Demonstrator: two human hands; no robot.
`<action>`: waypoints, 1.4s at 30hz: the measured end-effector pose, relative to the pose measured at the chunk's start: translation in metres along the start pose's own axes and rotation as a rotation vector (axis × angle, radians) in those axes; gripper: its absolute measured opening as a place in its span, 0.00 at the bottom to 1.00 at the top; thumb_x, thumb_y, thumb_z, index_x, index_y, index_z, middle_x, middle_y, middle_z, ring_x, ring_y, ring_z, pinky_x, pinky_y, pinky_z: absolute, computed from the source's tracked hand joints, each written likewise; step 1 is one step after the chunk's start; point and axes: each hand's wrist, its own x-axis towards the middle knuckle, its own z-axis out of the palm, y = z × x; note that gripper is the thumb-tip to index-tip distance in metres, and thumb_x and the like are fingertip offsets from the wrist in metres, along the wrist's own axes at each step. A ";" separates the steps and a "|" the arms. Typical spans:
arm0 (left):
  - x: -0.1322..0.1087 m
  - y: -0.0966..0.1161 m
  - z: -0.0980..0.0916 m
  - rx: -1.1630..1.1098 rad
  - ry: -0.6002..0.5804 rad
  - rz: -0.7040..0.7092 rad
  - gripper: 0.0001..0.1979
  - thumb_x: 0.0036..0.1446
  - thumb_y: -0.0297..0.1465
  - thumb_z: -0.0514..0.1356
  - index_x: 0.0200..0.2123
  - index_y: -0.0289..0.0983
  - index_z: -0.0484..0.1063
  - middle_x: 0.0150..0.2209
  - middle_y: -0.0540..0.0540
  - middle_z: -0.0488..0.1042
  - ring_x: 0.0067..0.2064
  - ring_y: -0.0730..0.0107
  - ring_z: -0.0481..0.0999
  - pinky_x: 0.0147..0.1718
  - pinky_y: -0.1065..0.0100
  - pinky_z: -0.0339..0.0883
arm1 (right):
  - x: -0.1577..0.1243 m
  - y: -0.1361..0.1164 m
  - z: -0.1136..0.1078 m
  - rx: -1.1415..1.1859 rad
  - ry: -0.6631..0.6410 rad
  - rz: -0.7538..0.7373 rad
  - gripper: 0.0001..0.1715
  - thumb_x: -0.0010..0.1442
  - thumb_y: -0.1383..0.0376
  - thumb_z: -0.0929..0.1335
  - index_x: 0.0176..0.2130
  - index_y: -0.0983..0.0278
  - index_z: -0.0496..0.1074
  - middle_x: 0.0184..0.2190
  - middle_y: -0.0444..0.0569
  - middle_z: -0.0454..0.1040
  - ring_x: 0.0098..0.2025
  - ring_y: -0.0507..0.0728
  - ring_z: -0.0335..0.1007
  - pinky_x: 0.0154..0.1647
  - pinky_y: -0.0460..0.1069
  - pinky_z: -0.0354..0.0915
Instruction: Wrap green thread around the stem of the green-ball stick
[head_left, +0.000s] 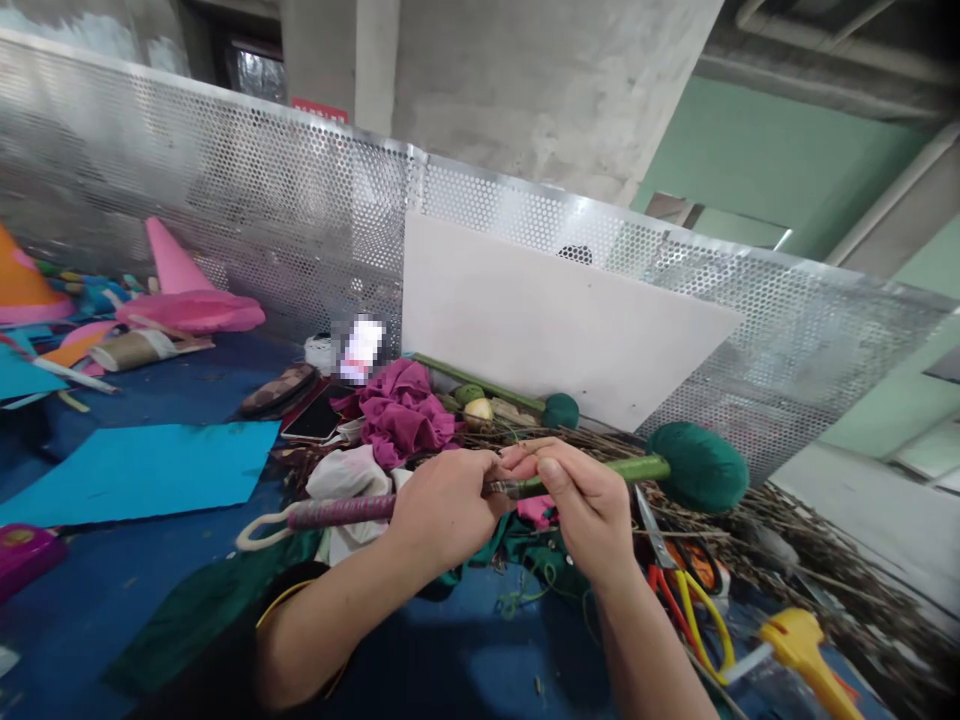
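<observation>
Across the middle lies a wrapped stick, held nearly level above the table. Purple-pink wrapping covers its left part, and a pale cord loop hangs off that end. The right part is wrapped in green and ends in a round dark green padded head. My left hand is closed round the stick's middle. My right hand grips the green section close by, thumb and fingers pinched on it. Both hands' fingertips nearly meet, and what lies between them is partly hidden. Below are dark green cloth scraps.
Scissors and a yellow glue gun lie at right, beside a heap of thin twigs. Purple cloth, a phone and blue card are at left. A perforated metal screen stands behind.
</observation>
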 end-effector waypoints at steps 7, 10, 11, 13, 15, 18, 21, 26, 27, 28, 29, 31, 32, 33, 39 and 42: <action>0.000 0.001 0.000 0.098 -0.007 0.018 0.06 0.50 0.30 0.57 0.30 0.41 0.75 0.30 0.45 0.80 0.34 0.57 0.79 0.28 0.66 0.58 | 0.002 -0.004 0.003 -0.014 -0.018 -0.012 0.16 0.66 0.65 0.63 0.34 0.61 0.79 0.37 0.51 0.80 0.42 0.58 0.76 0.45 0.53 0.70; -0.001 0.002 0.001 0.086 -0.005 0.026 0.09 0.51 0.30 0.58 0.35 0.42 0.77 0.34 0.46 0.81 0.38 0.55 0.80 0.32 0.65 0.63 | 0.003 -0.004 0.001 -0.071 0.045 0.028 0.16 0.66 0.65 0.63 0.33 0.61 0.79 0.36 0.50 0.80 0.42 0.58 0.76 0.44 0.51 0.70; -0.001 0.002 0.001 0.094 -0.005 0.029 0.10 0.51 0.30 0.58 0.36 0.43 0.77 0.35 0.46 0.82 0.40 0.55 0.80 0.33 0.64 0.64 | 0.003 -0.003 0.000 -0.097 0.064 0.051 0.16 0.66 0.65 0.63 0.32 0.62 0.79 0.35 0.49 0.80 0.41 0.57 0.76 0.44 0.51 0.70; -0.002 0.003 0.003 0.131 -0.005 0.052 0.11 0.51 0.30 0.59 0.38 0.43 0.77 0.37 0.46 0.82 0.41 0.53 0.80 0.36 0.62 0.66 | 0.005 0.001 -0.002 -0.145 0.088 0.109 0.16 0.65 0.64 0.64 0.31 0.62 0.78 0.34 0.49 0.81 0.40 0.57 0.77 0.43 0.50 0.69; -0.003 0.004 0.005 0.191 -0.009 0.098 0.11 0.52 0.30 0.59 0.40 0.42 0.77 0.38 0.45 0.82 0.41 0.51 0.80 0.37 0.60 0.67 | 0.006 0.004 -0.004 -0.172 0.089 0.176 0.16 0.65 0.63 0.64 0.31 0.63 0.79 0.33 0.48 0.81 0.38 0.57 0.77 0.41 0.49 0.69; -0.004 0.004 0.006 0.293 -0.020 0.167 0.11 0.55 0.29 0.57 0.41 0.41 0.76 0.38 0.44 0.82 0.41 0.51 0.80 0.37 0.59 0.67 | 0.007 0.009 -0.006 -0.187 0.081 0.271 0.17 0.64 0.61 0.64 0.30 0.63 0.79 0.32 0.48 0.81 0.36 0.57 0.76 0.39 0.49 0.68; -0.005 0.004 0.007 0.381 0.004 0.250 0.11 0.58 0.30 0.55 0.41 0.41 0.75 0.35 0.44 0.81 0.38 0.52 0.80 0.34 0.60 0.67 | 0.009 0.011 -0.008 -0.200 0.080 0.337 0.18 0.64 0.60 0.65 0.30 0.63 0.80 0.30 0.48 0.81 0.33 0.57 0.75 0.35 0.49 0.67; -0.004 0.000 0.010 0.476 0.083 0.431 0.16 0.61 0.28 0.52 0.50 0.42 0.71 0.32 0.46 0.79 0.32 0.57 0.78 0.28 0.64 0.64 | 0.011 0.010 -0.009 -0.158 0.065 0.360 0.19 0.63 0.61 0.65 0.28 0.63 0.81 0.27 0.46 0.80 0.31 0.56 0.75 0.34 0.48 0.66; -0.004 -0.001 0.010 0.483 0.095 0.469 0.16 0.61 0.27 0.51 0.50 0.42 0.70 0.32 0.47 0.80 0.33 0.58 0.78 0.28 0.64 0.64 | 0.011 0.010 -0.009 -0.155 0.064 0.360 0.18 0.63 0.61 0.65 0.28 0.63 0.81 0.27 0.46 0.80 0.31 0.56 0.75 0.34 0.48 0.66; -0.003 -0.002 0.011 0.483 0.106 0.502 0.16 0.60 0.26 0.51 0.50 0.42 0.70 0.34 0.47 0.80 0.33 0.59 0.78 0.29 0.64 0.64 | 0.012 0.010 -0.009 -0.156 0.069 0.361 0.18 0.63 0.61 0.65 0.28 0.63 0.81 0.26 0.46 0.80 0.31 0.56 0.75 0.34 0.48 0.65; -0.003 -0.003 0.011 0.481 0.115 0.528 0.16 0.60 0.26 0.52 0.49 0.42 0.71 0.34 0.47 0.80 0.34 0.59 0.78 0.29 0.64 0.64 | 0.012 0.011 -0.009 -0.158 0.073 0.365 0.18 0.63 0.61 0.65 0.28 0.63 0.81 0.26 0.46 0.80 0.31 0.55 0.75 0.34 0.48 0.65; -0.002 -0.004 0.011 0.478 0.131 0.556 0.14 0.60 0.26 0.52 0.46 0.42 0.73 0.35 0.48 0.80 0.35 0.60 0.78 0.30 0.64 0.65 | 0.012 0.013 -0.008 -0.160 0.078 0.372 0.18 0.63 0.61 0.65 0.28 0.63 0.80 0.26 0.46 0.80 0.31 0.55 0.75 0.34 0.48 0.65; -0.002 -0.005 0.011 0.478 0.138 0.560 0.13 0.60 0.26 0.52 0.45 0.42 0.73 0.35 0.48 0.80 0.35 0.60 0.78 0.30 0.64 0.65 | 0.012 0.013 -0.007 -0.160 0.077 0.373 0.18 0.63 0.60 0.65 0.28 0.63 0.80 0.27 0.46 0.80 0.31 0.55 0.75 0.35 0.48 0.66; -0.002 -0.006 0.010 0.477 0.143 0.557 0.13 0.60 0.26 0.53 0.43 0.42 0.74 0.35 0.48 0.80 0.35 0.60 0.78 0.30 0.64 0.65 | 0.012 0.014 -0.007 -0.155 0.075 0.373 0.18 0.63 0.60 0.65 0.28 0.63 0.80 0.27 0.47 0.80 0.32 0.56 0.75 0.35 0.48 0.66; 0.001 -0.013 -0.002 0.390 0.152 0.432 0.13 0.60 0.28 0.54 0.42 0.43 0.77 0.37 0.49 0.82 0.37 0.61 0.80 0.33 0.65 0.67 | 0.012 0.002 -0.021 0.051 0.124 0.350 0.20 0.61 0.59 0.67 0.21 0.64 0.73 0.33 0.50 0.80 0.38 0.57 0.75 0.41 0.50 0.68; 0.006 -0.018 -0.015 0.312 0.206 0.300 0.13 0.58 0.31 0.57 0.43 0.46 0.78 0.41 0.49 0.82 0.40 0.60 0.80 0.38 0.66 0.67 | 0.009 -0.009 -0.048 0.290 0.260 0.430 0.22 0.56 0.54 0.70 0.19 0.64 0.66 0.27 0.48 0.76 0.24 0.52 0.70 0.26 0.47 0.67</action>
